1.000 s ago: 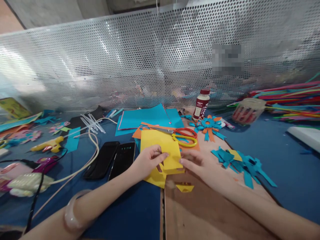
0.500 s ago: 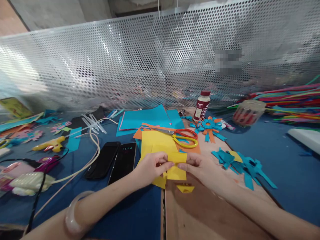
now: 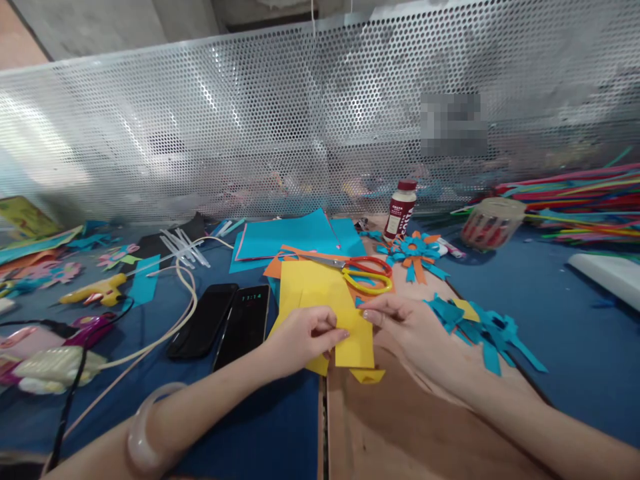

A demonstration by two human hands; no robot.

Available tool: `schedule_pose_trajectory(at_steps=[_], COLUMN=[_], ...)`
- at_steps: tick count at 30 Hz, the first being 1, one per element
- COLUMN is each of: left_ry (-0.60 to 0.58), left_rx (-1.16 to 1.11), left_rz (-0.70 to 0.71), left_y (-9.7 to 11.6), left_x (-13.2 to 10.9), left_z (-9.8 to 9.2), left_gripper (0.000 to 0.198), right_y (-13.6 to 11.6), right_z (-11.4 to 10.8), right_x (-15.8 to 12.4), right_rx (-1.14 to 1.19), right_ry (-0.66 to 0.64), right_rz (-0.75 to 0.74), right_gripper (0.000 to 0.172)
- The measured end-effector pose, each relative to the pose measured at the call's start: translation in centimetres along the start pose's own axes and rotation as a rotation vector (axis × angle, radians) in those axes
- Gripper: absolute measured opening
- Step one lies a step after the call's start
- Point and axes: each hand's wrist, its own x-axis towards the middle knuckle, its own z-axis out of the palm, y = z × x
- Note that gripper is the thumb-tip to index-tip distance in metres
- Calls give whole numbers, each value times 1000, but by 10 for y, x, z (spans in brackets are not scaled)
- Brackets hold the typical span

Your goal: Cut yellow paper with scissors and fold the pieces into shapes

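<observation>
Left hand (image 3: pixel 305 337) pinching, fingers (image 3: pixel 323 315) seemingly curled, right hand (image 3: pixel 420 333) pinching, forearms (image 3: pixel 210 403) converging

- yellow strip (image 3: pixel 356 347): paper, smooth, matt;
- blue sheets (image 3: pixel 286 239): matt paper;
- scissors (image 3: pixel 345 264): shiny metal blades, smooth plastic handles;
- lit phone (image 3: pixel 244 320): smooth, glossy front;
- back panel (image 3: pixel 270 120): perforated metal, shiny patches;
- bangle (image 3: pixel 143 440): smooth, glossy;
- jar (image 3: pixel 493 225): see-through, glass or plastic, can't tell;
- brown board (image 3: pixel 390 433): wood, matt

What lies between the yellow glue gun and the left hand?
From the glue gun to the left hand, the head view shows a blue paper strip, a pale cord, a flat black device and a phone with a lit clock.
</observation>
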Motion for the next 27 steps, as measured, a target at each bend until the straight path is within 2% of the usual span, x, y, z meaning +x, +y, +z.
schedule_pose_trajectory(at_steps=[2,5,8,10,14,17,19,22,27], left_ry=[53,212,234,197,169,177,186,187,174], left_rx=[-93,-220,-329,-360,-343,-331,-330,-320,-256], left_rz=[-8,0,-10,-18,-1,14,21,29,33], left_y=[0,2,5,5,6,7,9,10,4], left_x=[2,3,3,2,3,3,3,3,7], left_z=[0,-2,-3,-2,-2,-2,-4,-6,-6], left_gripper=[26,30,27,26,26,25,23,22,23], right_y=[1,5,11,14,7,-3,-6,-6,-1], right_z=[1,3,6,8,9,8,5,3,6], right_x=[-2,-5,-5,-4,-4,-5,-5,-4,-2], right_rx=[-156,-481,-703,-711,-506,-315,-195,-27,357], right_ry=[29,44,39,27,16,-7,-31,-50,16], right_rz=[-109,-386,-637,-664,-477,-307,-246,-138,105], right_gripper=[34,61,57,51,43,45,44,34,34])
